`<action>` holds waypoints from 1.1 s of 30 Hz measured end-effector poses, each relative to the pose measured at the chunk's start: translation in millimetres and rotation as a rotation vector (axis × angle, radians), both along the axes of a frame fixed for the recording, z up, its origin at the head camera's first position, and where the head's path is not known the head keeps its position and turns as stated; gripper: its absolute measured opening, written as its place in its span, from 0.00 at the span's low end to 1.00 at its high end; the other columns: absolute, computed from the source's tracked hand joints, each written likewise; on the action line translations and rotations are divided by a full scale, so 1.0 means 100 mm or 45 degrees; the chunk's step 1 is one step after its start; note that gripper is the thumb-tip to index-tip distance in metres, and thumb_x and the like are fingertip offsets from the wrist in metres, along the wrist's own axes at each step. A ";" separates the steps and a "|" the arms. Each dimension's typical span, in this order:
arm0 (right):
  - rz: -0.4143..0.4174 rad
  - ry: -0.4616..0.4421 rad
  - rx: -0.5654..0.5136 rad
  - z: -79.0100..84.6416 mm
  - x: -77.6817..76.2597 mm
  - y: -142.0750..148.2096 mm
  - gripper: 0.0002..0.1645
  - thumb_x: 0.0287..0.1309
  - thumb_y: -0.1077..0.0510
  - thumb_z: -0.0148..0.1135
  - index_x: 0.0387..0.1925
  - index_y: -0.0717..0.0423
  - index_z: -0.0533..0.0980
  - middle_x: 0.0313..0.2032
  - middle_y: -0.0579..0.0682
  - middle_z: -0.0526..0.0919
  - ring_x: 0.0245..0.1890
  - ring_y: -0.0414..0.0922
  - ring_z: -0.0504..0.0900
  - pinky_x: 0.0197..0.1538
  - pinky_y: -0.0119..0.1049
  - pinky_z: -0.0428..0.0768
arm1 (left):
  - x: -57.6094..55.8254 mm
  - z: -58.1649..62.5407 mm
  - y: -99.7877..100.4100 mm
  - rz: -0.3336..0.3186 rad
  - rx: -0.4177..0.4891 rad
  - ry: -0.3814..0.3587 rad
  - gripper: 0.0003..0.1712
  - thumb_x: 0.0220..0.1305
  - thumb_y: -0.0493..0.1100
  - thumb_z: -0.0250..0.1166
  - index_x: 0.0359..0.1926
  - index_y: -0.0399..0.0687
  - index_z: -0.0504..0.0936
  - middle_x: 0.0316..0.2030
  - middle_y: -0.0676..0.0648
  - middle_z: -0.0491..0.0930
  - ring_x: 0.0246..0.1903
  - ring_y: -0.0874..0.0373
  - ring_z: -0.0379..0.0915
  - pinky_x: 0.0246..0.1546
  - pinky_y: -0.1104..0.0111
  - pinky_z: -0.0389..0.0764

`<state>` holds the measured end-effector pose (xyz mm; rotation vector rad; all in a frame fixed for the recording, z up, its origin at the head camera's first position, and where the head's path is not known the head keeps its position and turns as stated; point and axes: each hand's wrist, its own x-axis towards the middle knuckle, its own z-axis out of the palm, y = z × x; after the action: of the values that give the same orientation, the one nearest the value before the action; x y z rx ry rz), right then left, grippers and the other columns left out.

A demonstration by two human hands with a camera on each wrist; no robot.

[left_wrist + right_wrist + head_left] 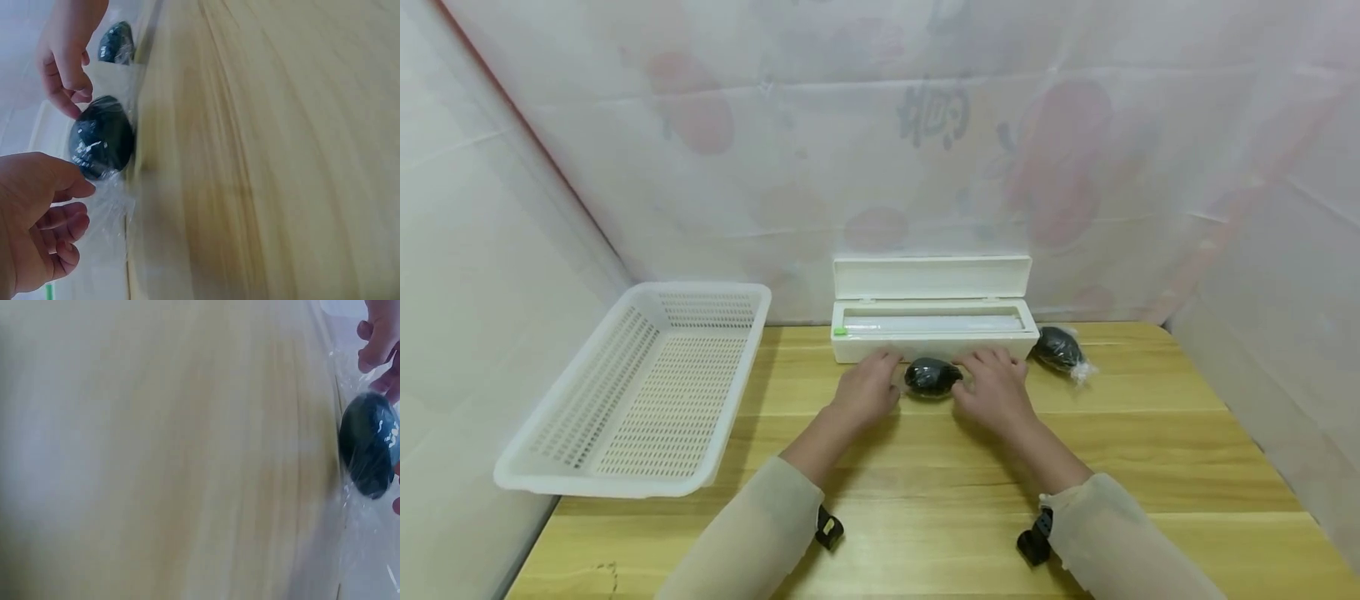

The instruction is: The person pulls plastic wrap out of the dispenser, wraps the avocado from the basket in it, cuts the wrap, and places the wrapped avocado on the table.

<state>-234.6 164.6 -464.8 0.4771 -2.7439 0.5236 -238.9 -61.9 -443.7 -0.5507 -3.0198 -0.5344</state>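
A dark avocado (931, 377) in clear cling film (112, 200) lies before the long white film box (936, 346), whose lid stands raised. My left hand (867, 389) is at the avocado's left end, its fingers loosely bent. In the left wrist view, one left fingertip is close to the fruit, over the loose film; contact is unclear. My right hand (996, 392) is at the other end, fingertips touching the wrapped fruit. Neither hand plainly pinches the film. Only a few right fingertips show at the edge of the right wrist view.
Another film-wrapped avocado (1060, 350) lies right of the box, its film end twisted. At left stands a white slotted plastic basket (741, 383). The wooden table (917, 517) backs onto a pale printed sheet (790, 167). A green slider (840, 332) is on the box.
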 end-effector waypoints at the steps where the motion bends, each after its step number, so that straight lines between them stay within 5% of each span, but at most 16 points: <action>1: 0.011 0.015 -0.014 0.02 0.00 -0.02 0.20 0.57 0.52 0.59 0.52 0.48 0.81 0.51 0.52 0.80 0.56 0.56 0.69 0.55 0.62 0.60 | 0.01 0.02 -0.02 0.013 0.014 0.008 0.28 0.60 0.38 0.65 0.63 0.49 0.75 0.59 0.48 0.76 0.54 0.54 0.76 0.42 0.61 0.83; 11: 0.134 0.111 0.037 0.30 -0.17 -0.38 0.14 0.60 0.53 0.59 0.46 0.48 0.83 0.42 0.46 0.83 0.47 0.50 0.75 0.56 0.61 0.66 | -0.04 0.15 -0.31 0.279 0.364 0.212 0.20 0.63 0.47 0.66 0.56 0.50 0.80 0.48 0.50 0.81 0.42 0.55 0.80 0.37 0.64 0.82; 17: 0.218 0.069 0.058 0.48 -0.31 -0.66 0.14 0.64 0.51 0.59 0.49 0.47 0.82 0.46 0.46 0.83 0.53 0.51 0.77 0.57 0.60 0.67 | -0.14 0.15 -0.48 0.422 0.570 0.175 0.26 0.62 0.49 0.69 0.59 0.47 0.78 0.53 0.46 0.77 0.46 0.50 0.76 0.41 0.59 0.80; 27: 0.381 0.019 0.098 0.58 -0.56 -1.06 0.14 0.67 0.53 0.59 0.49 0.51 0.83 0.43 0.49 0.83 0.42 0.48 0.80 0.46 0.45 0.81 | -0.27 0.01 -0.58 0.445 0.748 0.023 0.28 0.61 0.49 0.70 0.60 0.45 0.77 0.58 0.43 0.72 0.52 0.47 0.73 0.49 0.57 0.79; 33: 0.395 -0.109 0.052 0.57 -0.70 -1.23 0.14 0.68 0.53 0.58 0.50 0.51 0.83 0.42 0.48 0.83 0.43 0.46 0.80 0.45 0.40 0.81 | -0.33 -0.03 -0.60 0.423 0.804 -0.035 0.27 0.62 0.50 0.69 0.60 0.48 0.77 0.59 0.43 0.70 0.54 0.46 0.70 0.50 0.55 0.78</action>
<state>-304.6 41.7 -408.2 0.9193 -2.7802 0.5732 -272.2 -121.6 -447.1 -0.0055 -2.6413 -1.3762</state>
